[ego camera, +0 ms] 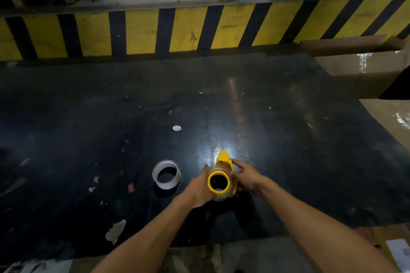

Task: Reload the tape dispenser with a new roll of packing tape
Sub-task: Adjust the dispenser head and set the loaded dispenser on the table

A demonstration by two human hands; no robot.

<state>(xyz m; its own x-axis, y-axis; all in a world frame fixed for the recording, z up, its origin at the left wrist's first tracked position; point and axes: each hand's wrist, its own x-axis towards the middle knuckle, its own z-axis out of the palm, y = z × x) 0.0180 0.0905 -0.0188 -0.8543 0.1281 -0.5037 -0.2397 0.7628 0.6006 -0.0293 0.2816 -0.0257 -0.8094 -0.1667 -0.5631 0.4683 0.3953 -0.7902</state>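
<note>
Left hand [200,188] wraps the clear tape roll [218,195] on its left side, right hand [245,176] grips the yellow dispenser [225,158] — roll seated on the yellow hub, both held just above the black table [288,139]. Just left, a spent core [166,177] lies flat — untouched.

Glossy black table [288,139], yellow plastic dispenser [224,157], shiny clear tape roll [218,196], cardboard core [166,176].
</note>
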